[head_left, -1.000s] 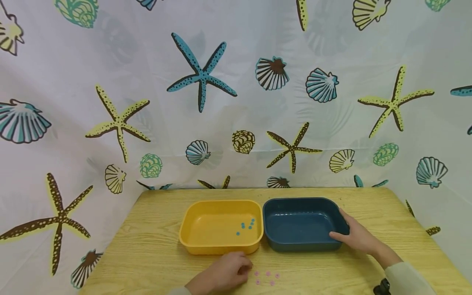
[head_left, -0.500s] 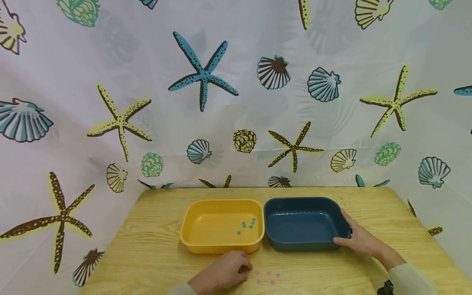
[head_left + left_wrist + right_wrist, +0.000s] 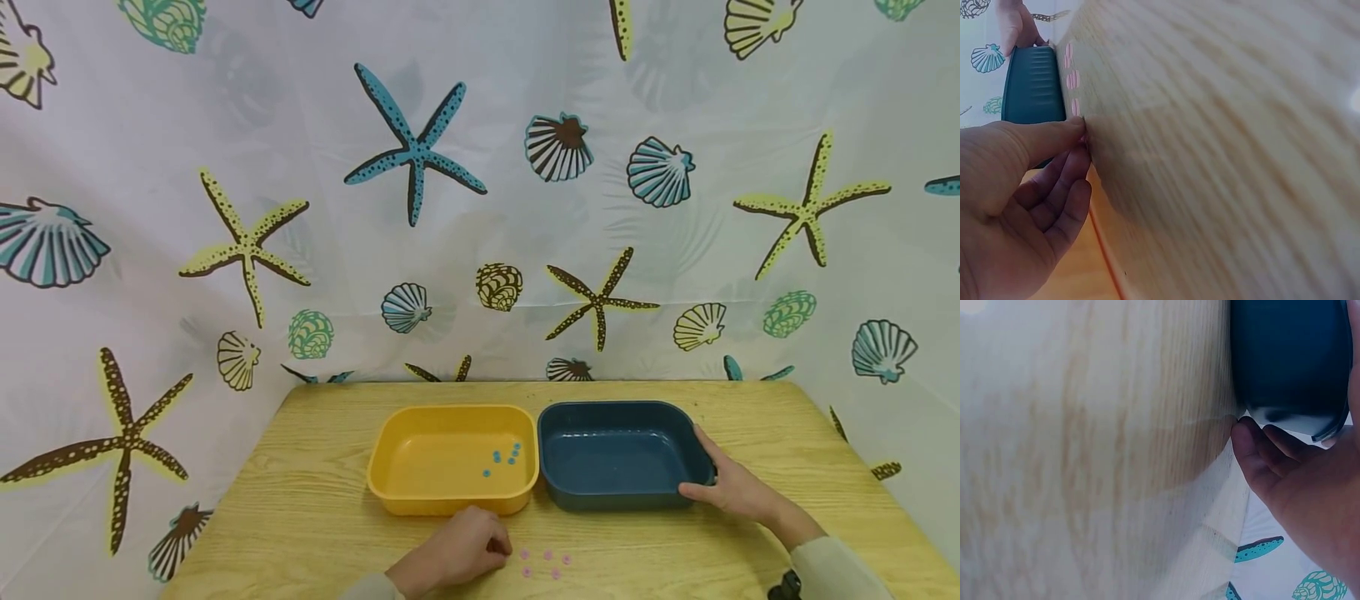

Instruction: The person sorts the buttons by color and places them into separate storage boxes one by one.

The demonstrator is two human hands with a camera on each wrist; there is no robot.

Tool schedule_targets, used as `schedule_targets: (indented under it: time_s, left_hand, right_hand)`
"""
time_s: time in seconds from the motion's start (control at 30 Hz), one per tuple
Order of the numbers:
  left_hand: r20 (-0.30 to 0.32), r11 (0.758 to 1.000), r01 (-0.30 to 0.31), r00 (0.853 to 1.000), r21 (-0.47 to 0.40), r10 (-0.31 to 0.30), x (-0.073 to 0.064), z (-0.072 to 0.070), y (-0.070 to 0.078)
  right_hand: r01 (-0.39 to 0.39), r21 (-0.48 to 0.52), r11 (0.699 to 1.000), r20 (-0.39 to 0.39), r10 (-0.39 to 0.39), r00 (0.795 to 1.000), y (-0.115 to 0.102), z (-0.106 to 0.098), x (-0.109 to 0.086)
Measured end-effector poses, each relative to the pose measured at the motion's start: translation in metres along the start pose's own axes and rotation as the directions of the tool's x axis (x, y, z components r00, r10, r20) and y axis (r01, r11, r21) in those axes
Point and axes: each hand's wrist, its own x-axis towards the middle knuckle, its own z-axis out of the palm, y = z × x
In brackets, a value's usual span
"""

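Note:
My left hand is low over the table, in front of the yellow tray. In the left wrist view its thumb and forefinger meet at the wood, with a speck of pink between the tips, seemingly a small pink bead. Several more pink beads lie loose to the right of those fingertips. My right hand grips the right end of the dark blue tray, thumb at the front corner and fingers along the end wall. No beads show inside this tray.
Left of the blue tray and close against it stands the yellow tray, holding several small blue beads toward its right side. Both rest on a wood-grain table. A shell-and-starfish patterned cloth hangs behind and at the sides.
The view has shifted slightly. My left hand has edged a little upward in the view at the same spot; the right hand keeps its grip on the blue tray, and the loose beads stay put.

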Motion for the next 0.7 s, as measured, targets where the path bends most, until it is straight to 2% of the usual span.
schedule_targets:
  time_s: [0.27,0.7]
  left_hand:
    - [0.005,0.998,0.054,0.999,-0.042,-0.054,0.0011,-0.0002,0.0030]
    - [0.023,0.998,0.042,0.999,-0.045,-0.041,-0.0011,-0.0009,0.0027]
  right_hand:
    - [0.008,-0.005,1.000,0.005,-0.008,1.000,0.0003,0.0001,-0.0014]
    - [-0.006,-0.002,1.000,0.015,0.006,1.000,-0.0011,0.0001,-0.0021]
